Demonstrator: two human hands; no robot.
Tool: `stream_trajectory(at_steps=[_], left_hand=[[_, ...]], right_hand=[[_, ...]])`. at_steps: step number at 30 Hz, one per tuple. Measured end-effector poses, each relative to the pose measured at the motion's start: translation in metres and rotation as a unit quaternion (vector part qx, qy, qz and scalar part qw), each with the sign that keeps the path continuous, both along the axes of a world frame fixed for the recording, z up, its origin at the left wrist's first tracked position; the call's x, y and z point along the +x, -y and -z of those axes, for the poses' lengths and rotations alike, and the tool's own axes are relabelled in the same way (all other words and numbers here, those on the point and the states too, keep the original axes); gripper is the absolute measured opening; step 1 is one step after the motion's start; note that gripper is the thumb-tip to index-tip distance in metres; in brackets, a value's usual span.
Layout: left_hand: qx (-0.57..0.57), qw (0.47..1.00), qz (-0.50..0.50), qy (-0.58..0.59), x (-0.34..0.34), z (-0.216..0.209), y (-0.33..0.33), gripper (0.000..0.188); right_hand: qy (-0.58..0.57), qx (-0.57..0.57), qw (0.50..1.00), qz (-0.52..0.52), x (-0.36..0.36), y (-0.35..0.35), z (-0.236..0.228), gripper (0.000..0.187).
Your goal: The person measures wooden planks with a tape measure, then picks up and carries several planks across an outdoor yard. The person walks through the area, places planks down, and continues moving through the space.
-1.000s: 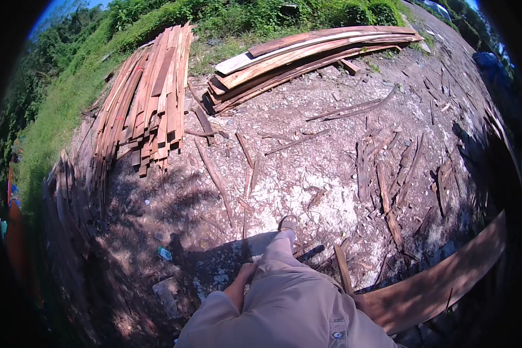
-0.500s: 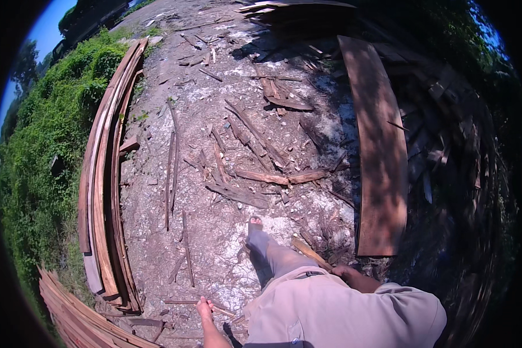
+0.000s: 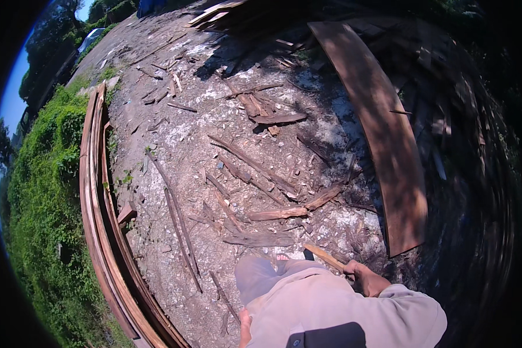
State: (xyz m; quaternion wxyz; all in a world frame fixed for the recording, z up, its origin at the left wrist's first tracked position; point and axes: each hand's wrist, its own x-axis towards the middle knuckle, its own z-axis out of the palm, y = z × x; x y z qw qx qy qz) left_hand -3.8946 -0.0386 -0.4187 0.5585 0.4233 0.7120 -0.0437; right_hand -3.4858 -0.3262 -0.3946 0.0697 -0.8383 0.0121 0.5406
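My right hand (image 3: 362, 277) is closed round a light-brown wooden stick (image 3: 326, 257) at my right side. The stick points forward and left, and a small dark shape, which I cannot identify, lies at its far end. My left hand (image 3: 245, 326) hangs low beside my shirt, close to a thin dark stick (image 3: 225, 296) on the ground. Its fingers are partly hidden, and whether they hold anything is unclear. Ahead of my legs lie a weathered grey slab (image 3: 258, 239) and a split brown branch (image 3: 278, 214).
Long planks (image 3: 98, 220) are stacked at the left beside green bushes (image 3: 43, 214). One wide board (image 3: 383, 133) runs along the right, by a shaded wood pile (image 3: 446, 110). Bark pieces (image 3: 258, 107) and thin sticks (image 3: 177, 220) litter the rough ground.
The view has turned and shifted, so the planks and board appear slanted. My legs have moved in a step. The right hand with its stick shows more clearly; the left is nearer my shirt.
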Motion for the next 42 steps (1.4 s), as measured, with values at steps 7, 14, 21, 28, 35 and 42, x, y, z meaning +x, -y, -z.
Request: stream_trajectory(at_steps=[7, 14, 21, 28, 35, 42], left_hand=[[-0.042, 0.998, 0.049, 0.011, 0.082, 0.021, -0.189, 0.035], [-0.012, 0.997, 0.03, 0.064, 0.219, 0.016, -0.417, 0.039], [0.076, 0.982, 0.088, 0.15, 0.342, -0.028, -0.6, 0.039], [-0.011, 0.991, 0.112, 0.077, 0.404, -0.005, -0.652, 0.039], [-0.079, 0.98, 0.177, -0.044, 0.468, -0.001, -0.688, 0.039], [-0.016, 0.993, 0.103, 0.052, 0.641, -0.059, -0.83, 0.042]], right_hand=[[-0.073, 0.066, 0.952, 0.291, 0.039, -0.145, 0.003, 0.025], [0.03, 0.032, 0.954, 0.296, 0.104, -0.303, 0.028, 0.039], [-0.003, 0.048, 0.915, 0.4, 0.153, -0.427, -0.044, 0.034], [-0.023, 0.122, 0.855, 0.503, 0.234, -0.53, -0.029, 0.03], [-0.022, 0.209, 0.748, 0.63, 0.397, -0.632, 0.01, 0.027], [0.09, 0.27, 0.67, 0.685, 0.609, -0.729, -0.028, 0.024]])
